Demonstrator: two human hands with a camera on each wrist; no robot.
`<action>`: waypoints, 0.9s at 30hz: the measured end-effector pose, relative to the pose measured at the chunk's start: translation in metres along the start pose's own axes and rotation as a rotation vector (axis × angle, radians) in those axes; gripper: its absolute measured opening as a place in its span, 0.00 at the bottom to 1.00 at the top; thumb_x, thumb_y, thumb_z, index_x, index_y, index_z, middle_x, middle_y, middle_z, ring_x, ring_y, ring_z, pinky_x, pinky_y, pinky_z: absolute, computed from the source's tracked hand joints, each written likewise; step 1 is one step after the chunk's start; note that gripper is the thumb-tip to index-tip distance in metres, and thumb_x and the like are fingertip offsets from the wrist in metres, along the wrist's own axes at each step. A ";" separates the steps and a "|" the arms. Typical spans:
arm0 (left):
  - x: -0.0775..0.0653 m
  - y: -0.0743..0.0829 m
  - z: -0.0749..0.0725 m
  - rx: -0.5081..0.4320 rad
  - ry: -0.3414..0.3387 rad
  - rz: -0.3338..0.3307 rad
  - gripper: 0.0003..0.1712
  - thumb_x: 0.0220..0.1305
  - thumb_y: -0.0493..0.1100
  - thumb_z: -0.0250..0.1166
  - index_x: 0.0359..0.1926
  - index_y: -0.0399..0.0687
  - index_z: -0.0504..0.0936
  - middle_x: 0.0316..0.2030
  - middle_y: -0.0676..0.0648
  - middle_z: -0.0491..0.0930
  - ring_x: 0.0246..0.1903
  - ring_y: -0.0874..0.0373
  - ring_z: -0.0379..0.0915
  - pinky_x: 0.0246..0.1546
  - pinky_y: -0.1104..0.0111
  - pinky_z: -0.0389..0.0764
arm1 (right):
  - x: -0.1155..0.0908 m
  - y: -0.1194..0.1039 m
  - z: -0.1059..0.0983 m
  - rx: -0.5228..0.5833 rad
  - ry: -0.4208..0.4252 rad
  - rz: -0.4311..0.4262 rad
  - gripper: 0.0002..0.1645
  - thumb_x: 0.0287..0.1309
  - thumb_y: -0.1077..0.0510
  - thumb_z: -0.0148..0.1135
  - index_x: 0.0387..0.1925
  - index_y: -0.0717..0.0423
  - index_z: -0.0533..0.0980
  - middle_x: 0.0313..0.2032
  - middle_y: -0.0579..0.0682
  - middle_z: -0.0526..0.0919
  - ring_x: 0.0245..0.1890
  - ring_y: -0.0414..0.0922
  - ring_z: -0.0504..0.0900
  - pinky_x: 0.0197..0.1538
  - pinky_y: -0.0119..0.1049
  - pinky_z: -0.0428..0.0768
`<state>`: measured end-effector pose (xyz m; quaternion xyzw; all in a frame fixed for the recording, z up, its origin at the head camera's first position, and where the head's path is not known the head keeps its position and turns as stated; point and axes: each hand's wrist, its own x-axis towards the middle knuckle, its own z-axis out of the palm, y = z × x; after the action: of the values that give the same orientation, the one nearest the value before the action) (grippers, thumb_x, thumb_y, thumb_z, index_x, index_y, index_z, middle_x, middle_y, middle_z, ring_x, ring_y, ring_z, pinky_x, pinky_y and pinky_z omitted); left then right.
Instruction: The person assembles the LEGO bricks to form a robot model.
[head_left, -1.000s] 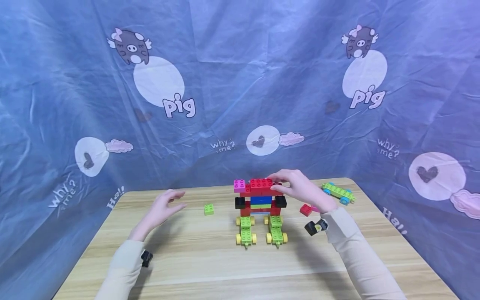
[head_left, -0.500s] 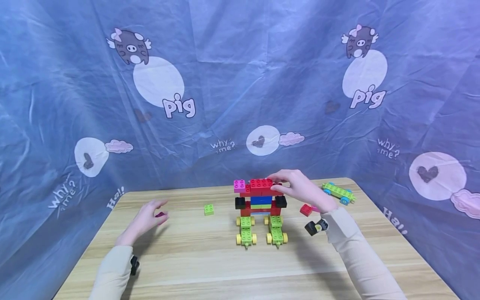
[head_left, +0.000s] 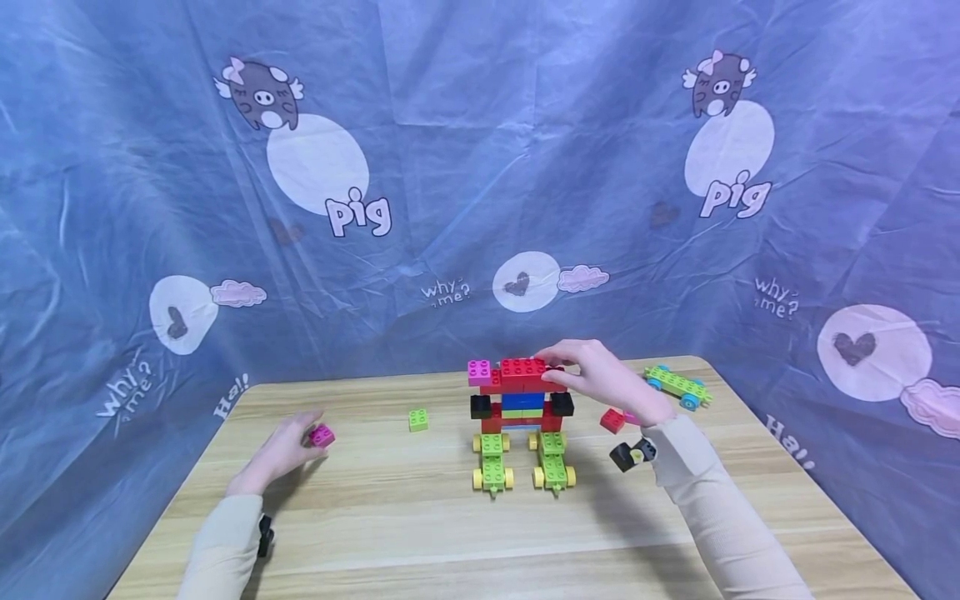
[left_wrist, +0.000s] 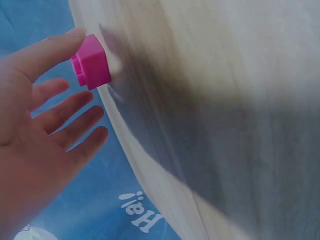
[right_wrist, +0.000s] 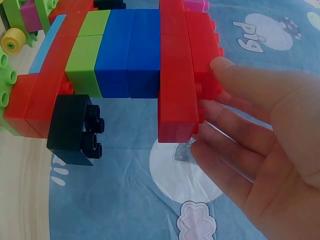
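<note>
In the head view, a block-built figure [head_left: 522, 402] of red, blue, green and black toy bricks stands on two green wheeled bases [head_left: 492, 472]. My right hand [head_left: 596, 371] holds the red toy brick [right_wrist: 202, 45] at its top, thumb on the near face and index finger passing behind. A pink toy brick [head_left: 480, 372] tops the figure's left end. At the left, my left hand [head_left: 281, 450] spreads around a loose magenta toy brick [head_left: 322, 435]. The left wrist view shows the thumb overlapping that brick [left_wrist: 94, 62] and the other fingers extended, apart from it.
A loose green brick [head_left: 417, 419] lies between my left hand and the figure. Under my right forearm are a red brick [head_left: 612, 420] and a pink piece [head_left: 631, 418]. A green wheeled base with blue wheels [head_left: 677, 387] stands at the back right. Blue cloth [head_left: 420, 167] surrounds the table.
My left hand has moved left and down from mid-air to the loose magenta brick, which now shows between thumb and fingers. The right hand and the figure have stayed in place.
</note>
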<state>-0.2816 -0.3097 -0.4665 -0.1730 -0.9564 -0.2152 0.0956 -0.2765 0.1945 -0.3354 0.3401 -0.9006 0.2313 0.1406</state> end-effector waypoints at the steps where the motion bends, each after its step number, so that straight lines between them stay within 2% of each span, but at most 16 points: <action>1: 0.000 -0.001 0.001 0.009 0.003 0.006 0.41 0.43 0.37 0.73 0.57 0.23 0.68 0.48 0.25 0.75 0.43 0.37 0.75 0.49 0.46 0.76 | 0.000 0.000 0.000 0.000 0.001 -0.002 0.21 0.54 0.52 0.66 0.51 0.53 0.78 0.43 0.47 0.85 0.41 0.41 0.83 0.45 0.37 0.83; 4: 0.000 -0.003 0.003 0.036 0.009 0.021 0.39 0.42 0.37 0.73 0.55 0.22 0.70 0.46 0.27 0.76 0.42 0.38 0.75 0.47 0.46 0.77 | 0.000 0.001 0.001 -0.002 0.003 -0.011 0.21 0.54 0.52 0.66 0.50 0.53 0.79 0.42 0.46 0.85 0.40 0.40 0.83 0.45 0.36 0.83; 12: 0.000 -0.004 0.006 0.052 -0.001 -0.003 0.32 0.46 0.36 0.71 0.52 0.24 0.73 0.44 0.28 0.77 0.44 0.37 0.75 0.49 0.46 0.76 | 0.000 0.002 0.001 0.000 0.007 -0.024 0.21 0.54 0.52 0.66 0.50 0.54 0.79 0.42 0.46 0.85 0.40 0.40 0.82 0.45 0.39 0.83; 18: 0.000 -0.002 0.006 0.071 -0.007 0.002 0.30 0.47 0.35 0.70 0.51 0.24 0.74 0.44 0.28 0.78 0.43 0.37 0.75 0.47 0.48 0.77 | 0.000 0.002 0.000 0.006 0.001 -0.014 0.21 0.54 0.52 0.66 0.50 0.54 0.79 0.43 0.47 0.85 0.40 0.40 0.82 0.45 0.40 0.83; 22: 0.001 -0.003 0.006 0.082 -0.012 -0.009 0.29 0.48 0.35 0.70 0.51 0.25 0.75 0.42 0.30 0.79 0.42 0.39 0.76 0.46 0.49 0.78 | 0.000 0.001 0.000 0.001 -0.003 -0.007 0.21 0.54 0.52 0.66 0.50 0.53 0.79 0.43 0.47 0.85 0.41 0.40 0.83 0.45 0.38 0.83; 27: 0.001 -0.005 0.007 0.107 -0.016 -0.020 0.29 0.49 0.36 0.70 0.52 0.26 0.75 0.44 0.29 0.78 0.44 0.37 0.76 0.48 0.48 0.77 | 0.001 -0.001 -0.001 -0.017 -0.007 0.001 0.21 0.54 0.51 0.66 0.50 0.52 0.79 0.44 0.46 0.85 0.41 0.40 0.83 0.45 0.37 0.83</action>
<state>-0.2848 -0.3104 -0.4745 -0.1601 -0.9689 -0.1634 0.0947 -0.2765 0.1945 -0.3340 0.3393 -0.9032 0.2225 0.1401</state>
